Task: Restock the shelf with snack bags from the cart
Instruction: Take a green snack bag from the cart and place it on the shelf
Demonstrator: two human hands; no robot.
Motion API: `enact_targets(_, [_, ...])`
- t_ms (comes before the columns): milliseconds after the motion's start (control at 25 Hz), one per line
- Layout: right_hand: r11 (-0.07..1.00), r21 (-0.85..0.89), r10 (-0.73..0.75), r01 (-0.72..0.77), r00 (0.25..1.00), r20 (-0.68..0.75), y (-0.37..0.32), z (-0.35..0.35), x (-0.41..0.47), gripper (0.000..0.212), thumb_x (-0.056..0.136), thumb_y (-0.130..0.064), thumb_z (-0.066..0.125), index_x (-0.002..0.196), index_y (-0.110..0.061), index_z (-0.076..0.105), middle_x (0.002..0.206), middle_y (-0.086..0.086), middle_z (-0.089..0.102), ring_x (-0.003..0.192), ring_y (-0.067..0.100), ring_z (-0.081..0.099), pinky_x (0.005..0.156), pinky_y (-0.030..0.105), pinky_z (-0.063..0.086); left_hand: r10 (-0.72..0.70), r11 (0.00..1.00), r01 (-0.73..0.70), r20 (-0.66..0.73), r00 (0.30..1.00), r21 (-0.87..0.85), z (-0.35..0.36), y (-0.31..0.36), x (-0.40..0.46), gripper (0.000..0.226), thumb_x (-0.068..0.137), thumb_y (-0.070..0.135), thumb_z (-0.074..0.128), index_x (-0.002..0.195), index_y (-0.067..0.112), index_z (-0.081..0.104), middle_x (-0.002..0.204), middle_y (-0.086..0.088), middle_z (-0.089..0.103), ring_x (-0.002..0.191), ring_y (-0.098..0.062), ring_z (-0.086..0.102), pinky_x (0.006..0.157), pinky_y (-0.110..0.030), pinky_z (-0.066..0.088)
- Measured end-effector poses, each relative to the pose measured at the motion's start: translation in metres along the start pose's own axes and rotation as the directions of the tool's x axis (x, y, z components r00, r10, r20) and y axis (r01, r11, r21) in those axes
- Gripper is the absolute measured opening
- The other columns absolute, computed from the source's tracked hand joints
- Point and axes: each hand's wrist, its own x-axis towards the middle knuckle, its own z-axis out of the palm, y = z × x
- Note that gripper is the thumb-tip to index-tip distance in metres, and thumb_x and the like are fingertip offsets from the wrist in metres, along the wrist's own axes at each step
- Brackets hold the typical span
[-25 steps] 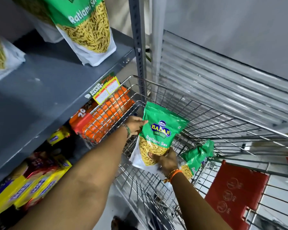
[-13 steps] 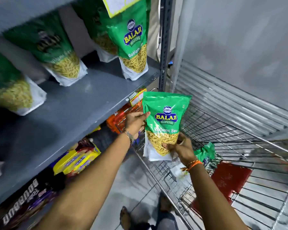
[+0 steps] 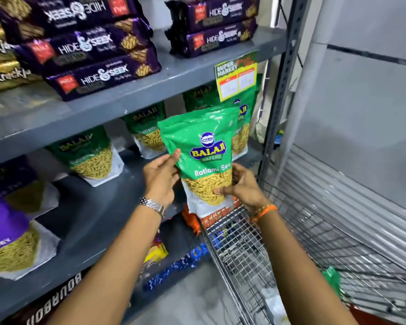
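Note:
A green Balaji Ratlami Sev snack bag (image 3: 204, 146) is held upright in front of the grey middle shelf (image 3: 103, 205). My left hand (image 3: 161, 177) grips its left edge. My right hand (image 3: 243, 186) grips its lower right side, thumb across the front. Three more green bags of the same kind stand on that shelf: one at the left (image 3: 89, 156), one behind (image 3: 145, 132) and one at the right (image 3: 243, 127). The wire cart (image 3: 239, 249) stands below right, with another green bag (image 3: 332, 281) in it.
Purple Hide & Seek biscuit packs (image 3: 92, 55) fill the shelf above. A yellow price tag (image 3: 236, 79) hangs from that shelf's edge. Purple sev bags (image 3: 7, 235) stand at the left. A grey upright post (image 3: 279, 85) and a wall (image 3: 361, 113) close the right side.
Both hands have lifted the green bag out of the cart and up to the level of the middle shelf. The view has tilted up from the cart to the shelves.

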Motion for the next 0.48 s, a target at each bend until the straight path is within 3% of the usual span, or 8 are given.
enact_targets(120, [0.998,-0.044,-0.038,0.041,0.997,0.069,-0.004,0.023,0.045,0.070,0.056,0.025,0.079,0.120,0.009,0.056,0.097,-0.006,0.077,0.092,0.009,0.071,0.077,0.026,0.059,0.075,0.997,-0.076,-0.033,0.997,-0.023,-0.019,0.020,0.021,0.015,0.087,0.015,0.069,0.076,0.017,0.060,0.063,0.013,0.072,0.055,0.002,0.063,0.056,-0.016,0.048])
enact_targets(280, [0.998,-0.046,-0.034,0.038,0.995,0.090,0.004,0.048,0.086,0.072,0.056,0.023,0.080,0.121,0.006,0.054,0.110,0.008,0.070,0.094,0.008,0.071,0.078,0.027,0.061,0.127,0.991,-0.130,-0.100,0.987,-0.025,-0.037,0.026,0.046,0.020,0.086,0.015,0.070,0.072,0.019,0.057,0.057,0.013,0.066,0.053,0.002,0.055,0.060,-0.019,0.043])
enact_targets(360, [0.998,-0.054,-0.031,0.036,0.996,0.081,0.012,0.056,0.100,0.070,0.056,0.023,0.081,0.117,0.000,0.055,0.109,0.009,0.070,0.092,0.006,0.070,0.078,0.027,0.061,0.124,0.991,-0.130,-0.138,0.983,-0.040,-0.046,0.023,0.058,0.019,0.084,0.015,0.073,0.074,0.019,0.058,0.062,0.010,0.065,0.062,-0.005,0.053,0.068,-0.025,0.044])
enact_targets(480, [0.996,-0.086,-0.032,0.036,0.998,0.049,0.025,0.063,0.114,0.070,0.054,0.019,0.084,0.115,-0.001,0.056,0.115,0.023,0.069,0.104,0.024,0.069,0.085,0.039,0.060,0.110,0.992,-0.118,-0.187,0.976,-0.035,-0.054,0.016,0.071,0.016,0.083,0.014,0.074,0.077,0.019,0.060,0.068,0.008,0.068,0.072,-0.009,0.058,0.077,-0.033,0.049])
